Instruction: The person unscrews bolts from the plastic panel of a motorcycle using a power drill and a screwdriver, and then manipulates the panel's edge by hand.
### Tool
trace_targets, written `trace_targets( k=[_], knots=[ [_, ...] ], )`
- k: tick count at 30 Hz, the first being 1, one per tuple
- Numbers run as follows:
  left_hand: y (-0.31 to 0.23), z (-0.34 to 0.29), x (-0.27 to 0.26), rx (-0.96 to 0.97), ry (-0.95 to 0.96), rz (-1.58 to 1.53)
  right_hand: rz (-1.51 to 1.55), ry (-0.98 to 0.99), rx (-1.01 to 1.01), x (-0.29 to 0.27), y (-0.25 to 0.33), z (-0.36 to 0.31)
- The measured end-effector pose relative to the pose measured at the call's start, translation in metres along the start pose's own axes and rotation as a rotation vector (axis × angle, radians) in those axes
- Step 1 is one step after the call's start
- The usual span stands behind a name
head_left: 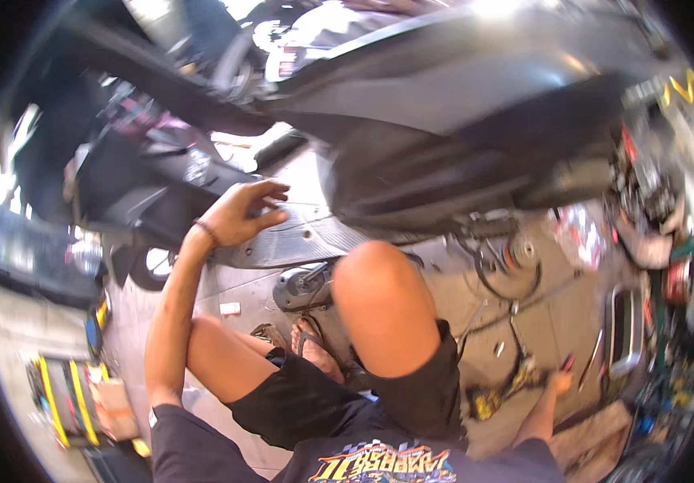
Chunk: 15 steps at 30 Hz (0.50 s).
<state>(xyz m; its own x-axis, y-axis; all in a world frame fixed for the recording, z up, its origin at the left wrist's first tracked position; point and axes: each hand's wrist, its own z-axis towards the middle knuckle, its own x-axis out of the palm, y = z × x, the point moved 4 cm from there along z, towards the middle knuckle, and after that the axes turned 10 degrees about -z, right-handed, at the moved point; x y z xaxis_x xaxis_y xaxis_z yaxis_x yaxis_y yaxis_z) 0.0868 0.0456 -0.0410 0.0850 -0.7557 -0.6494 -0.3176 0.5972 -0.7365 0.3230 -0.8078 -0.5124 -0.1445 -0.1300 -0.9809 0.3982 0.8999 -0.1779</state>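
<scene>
A person squats beside a dark, glossy scooter body (459,88). The left hand (238,213) rests with fingers spread, its grip open, on the ribbed grey plastic footboard (298,237). The right hand (558,380) reaches low to the concrete floor (552,322) among small scattered tools (516,374); whether its grip is open or closed cannot be told. Black cables (508,274) loop nearby.
</scene>
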Motion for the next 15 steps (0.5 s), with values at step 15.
trace_targets(
  k=[15],
  knots=[
    [-0.084,0.002,-0.007,0.641,-1.081,0.247,1.556,-0.969,-1.225,-0.551,0.307,-0.323]
  ],
)
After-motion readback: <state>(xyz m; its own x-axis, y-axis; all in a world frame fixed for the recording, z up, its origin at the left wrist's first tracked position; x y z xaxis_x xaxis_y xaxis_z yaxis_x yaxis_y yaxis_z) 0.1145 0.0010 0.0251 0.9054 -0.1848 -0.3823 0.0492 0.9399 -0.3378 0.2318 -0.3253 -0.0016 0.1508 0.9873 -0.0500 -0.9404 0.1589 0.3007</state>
